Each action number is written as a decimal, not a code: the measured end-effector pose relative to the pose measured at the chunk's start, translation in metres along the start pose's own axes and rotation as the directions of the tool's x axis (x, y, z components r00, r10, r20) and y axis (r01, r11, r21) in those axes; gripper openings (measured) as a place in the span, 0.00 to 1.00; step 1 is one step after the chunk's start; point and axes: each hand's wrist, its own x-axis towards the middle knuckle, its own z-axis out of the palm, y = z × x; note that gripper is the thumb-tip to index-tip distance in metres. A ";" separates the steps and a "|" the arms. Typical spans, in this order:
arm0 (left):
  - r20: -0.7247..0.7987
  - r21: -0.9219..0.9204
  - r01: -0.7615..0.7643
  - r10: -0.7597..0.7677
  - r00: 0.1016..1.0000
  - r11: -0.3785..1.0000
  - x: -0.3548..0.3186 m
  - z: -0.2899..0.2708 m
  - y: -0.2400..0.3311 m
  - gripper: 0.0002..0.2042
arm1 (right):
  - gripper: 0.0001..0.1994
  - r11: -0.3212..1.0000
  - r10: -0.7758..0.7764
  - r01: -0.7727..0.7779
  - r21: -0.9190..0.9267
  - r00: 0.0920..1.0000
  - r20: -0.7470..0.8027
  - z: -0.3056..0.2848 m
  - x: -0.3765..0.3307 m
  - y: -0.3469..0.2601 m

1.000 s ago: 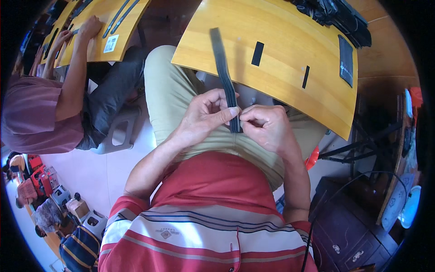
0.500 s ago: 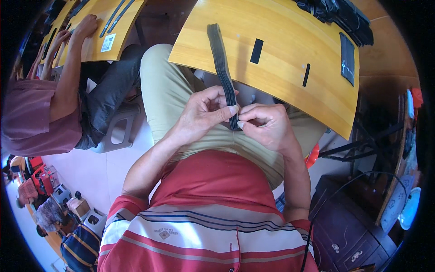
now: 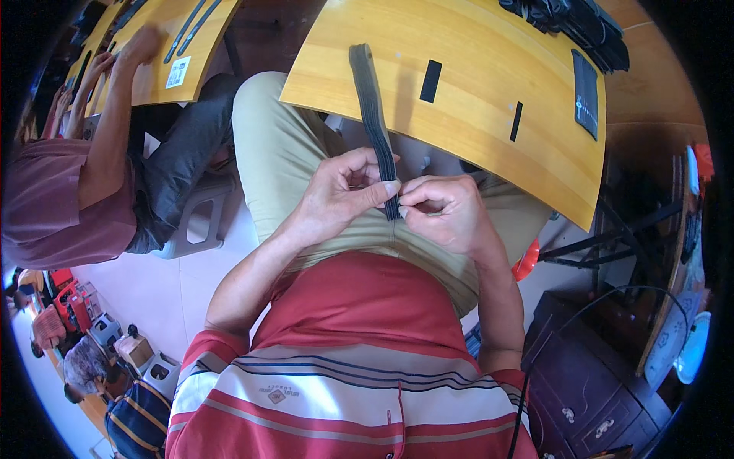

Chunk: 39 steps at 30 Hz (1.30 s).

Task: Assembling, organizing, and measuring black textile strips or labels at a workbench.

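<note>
A long stack of black strips (image 3: 370, 103) stands out from my lap past the near edge of the yellow wooden table, its far end over the tabletop. My left hand (image 3: 336, 191) clasps the stack near its lower end, thumb on one side and fingers behind. Right beside it, my right hand (image 3: 451, 210) is closed in a pinch at the lower right edge of the stack. Its thumb and fingertip touch the strip ends; how many strips they hold cannot be made out.
On the yellow table (image 3: 329, 76) lie a black rectangular piece (image 3: 430, 81), a narrow black strip (image 3: 517, 121), a dark flat pouch (image 3: 586, 96) and a black bundle (image 3: 569, 27). A co-worker (image 3: 61, 199) sits left at another table. A dark cabinet (image 3: 589, 382) stands right.
The lower end of the stack has straightened slightly, and my right thumb has shifted a little left. My left hand keeps its hold. The co-worker's hand has moved a little.
</note>
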 end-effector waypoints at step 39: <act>-0.159 0.137 0.030 -0.008 0.987 0.990 -0.020 0.021 -0.012 0.21 | 0.16 0.878 -0.419 0.289 -0.382 0.850 -0.319 0.037 -0.020 0.016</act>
